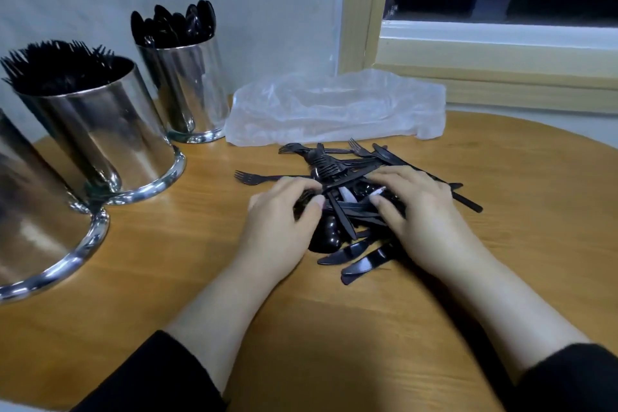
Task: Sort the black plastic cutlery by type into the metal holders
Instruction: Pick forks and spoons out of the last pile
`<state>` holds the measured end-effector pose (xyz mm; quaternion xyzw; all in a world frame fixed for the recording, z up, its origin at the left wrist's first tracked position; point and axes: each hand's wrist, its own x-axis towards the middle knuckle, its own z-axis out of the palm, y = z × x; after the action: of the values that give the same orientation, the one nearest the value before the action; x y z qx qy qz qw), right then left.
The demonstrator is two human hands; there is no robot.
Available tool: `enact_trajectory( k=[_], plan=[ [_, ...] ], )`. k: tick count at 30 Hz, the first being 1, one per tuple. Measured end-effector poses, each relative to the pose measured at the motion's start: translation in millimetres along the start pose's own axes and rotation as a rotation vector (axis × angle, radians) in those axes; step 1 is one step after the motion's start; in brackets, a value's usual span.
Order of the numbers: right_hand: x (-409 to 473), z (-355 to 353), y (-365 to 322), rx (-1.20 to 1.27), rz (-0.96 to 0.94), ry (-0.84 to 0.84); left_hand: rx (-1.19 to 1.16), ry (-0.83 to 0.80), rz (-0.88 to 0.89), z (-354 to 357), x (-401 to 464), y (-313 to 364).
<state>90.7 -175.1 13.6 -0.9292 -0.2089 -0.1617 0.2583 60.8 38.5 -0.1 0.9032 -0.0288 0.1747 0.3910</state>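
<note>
A person sits at a round wooden table (pixel 501 244) with both hands on a loose heap of black plastic cutlery (pixel 347 197) near the table's middle, a little toward its far edge. The left hand (pixel 284 221) rests on the heap's left side with fingers curled over some pieces; whether it grips one piece cannot be told. The right hand (pixel 421 211) lies on the heap's right side, fingers bent down among the knives, and its hold is just as unclear. Forks, knives and spoons lie tangled together, and a single black plastic fork (pixel 254 177) sticks out to the left.

Along the table's left edge stand three shiny metal cylinder holders. The far holder (pixel 187 90), close to the wall, is full of black spoons. The middle holder (pixel 107 137) bristles with black forks. The near holder (pixel 36 211) is cut off by the frame, so its contents are hidden. A crumpled clear plastic bag (pixel 334 110) lies at the far edge, below a wooden window frame (pixel 485 77).

The step appears to be gathering pieces of one type. The next move likely calls for untangling matching pieces and carrying them left to their holder
</note>
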Motion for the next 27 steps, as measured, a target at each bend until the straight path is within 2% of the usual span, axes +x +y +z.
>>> enact_trajectory(
  k=[4, 7, 12, 18, 24, 27],
  plan=[
    [31, 19, -4, -0.025, -0.015, -0.152, -0.048, 0.083, -0.200, -19, 13, -21],
    [38, 34, -5, -0.076, -0.008, -0.207, -0.053, 0.059, -0.249, -25, 20, -28],
    [37, 42, -3, -0.063, -0.040, -0.083, -0.049, 0.033, -0.207, -17, 20, -20],
    [38, 40, -5, -0.070, -0.066, -0.046, -0.081, 0.065, -0.193, -17, 20, -21],
    [34, 39, -8, -0.114, -0.066, 0.033, -0.154, 0.259, -0.102, -21, 18, -21],
    [33, 35, -10, -0.067, -0.057, 0.142, -0.156, 0.305, -0.041, -21, 17, -22]
  ],
)
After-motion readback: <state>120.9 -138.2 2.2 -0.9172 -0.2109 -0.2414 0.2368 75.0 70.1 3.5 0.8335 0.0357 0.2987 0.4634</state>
